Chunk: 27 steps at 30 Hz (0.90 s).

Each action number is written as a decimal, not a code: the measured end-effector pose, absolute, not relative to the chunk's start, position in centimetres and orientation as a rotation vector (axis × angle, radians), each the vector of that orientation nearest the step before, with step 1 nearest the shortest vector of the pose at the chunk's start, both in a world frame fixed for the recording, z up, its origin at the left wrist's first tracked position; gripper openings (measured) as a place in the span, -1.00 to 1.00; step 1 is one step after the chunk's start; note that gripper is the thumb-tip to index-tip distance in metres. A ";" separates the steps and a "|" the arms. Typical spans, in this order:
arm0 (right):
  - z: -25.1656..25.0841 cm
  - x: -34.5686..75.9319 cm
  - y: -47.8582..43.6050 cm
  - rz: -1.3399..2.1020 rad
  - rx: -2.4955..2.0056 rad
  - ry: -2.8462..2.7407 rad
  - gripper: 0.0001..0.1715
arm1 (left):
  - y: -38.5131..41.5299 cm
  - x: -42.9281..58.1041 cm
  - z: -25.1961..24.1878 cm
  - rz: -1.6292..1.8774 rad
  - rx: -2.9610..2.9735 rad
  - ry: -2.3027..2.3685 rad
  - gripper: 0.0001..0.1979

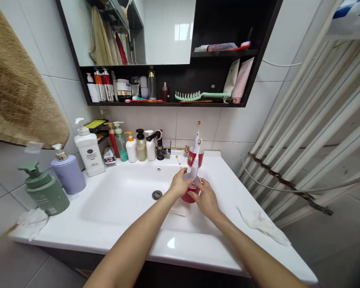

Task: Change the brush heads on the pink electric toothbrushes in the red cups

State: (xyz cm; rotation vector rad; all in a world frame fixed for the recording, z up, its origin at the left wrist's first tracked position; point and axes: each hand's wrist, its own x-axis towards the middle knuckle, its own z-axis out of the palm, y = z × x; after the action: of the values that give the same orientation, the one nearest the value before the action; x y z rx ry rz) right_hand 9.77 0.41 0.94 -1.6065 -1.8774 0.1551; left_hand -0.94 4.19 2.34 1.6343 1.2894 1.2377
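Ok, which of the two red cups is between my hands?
The front red cup, flanked by your left hand and right hand; the back red cup stands beyond both, near the wall.

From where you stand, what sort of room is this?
Most likely a bathroom: there's a white washbasin with a black tap, and a mirror on the wall above.

Through my single feed, worn on the person's head, I look forward and down across the counter into the sink, close in, with the left hand and right hand near mid-view. It spans wide, towel to pipes, cropping the mirror above.
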 end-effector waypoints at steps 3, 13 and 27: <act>0.1 8.6 -0.3 0.203 -1.571 -1.929 -0.91 | 4.0 -1.5 1.7 1.188 1.649 1.366 -0.50; -1.1 7.8 -0.1 0.267 -1.532 -1.999 -0.93 | 5.1 -2.2 0.0 1.340 1.391 1.327 -0.59; -1.4 9.0 -0.3 0.261 -1.417 -1.852 -0.66 | 5.5 -1.3 2.5 1.632 1.256 1.296 -0.81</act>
State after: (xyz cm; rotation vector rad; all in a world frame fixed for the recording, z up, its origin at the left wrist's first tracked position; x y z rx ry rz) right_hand 8.95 -0.33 -1.36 -1.4170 -1.8519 0.2614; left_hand -1.27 5.47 2.49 1.2563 1.2960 1.6323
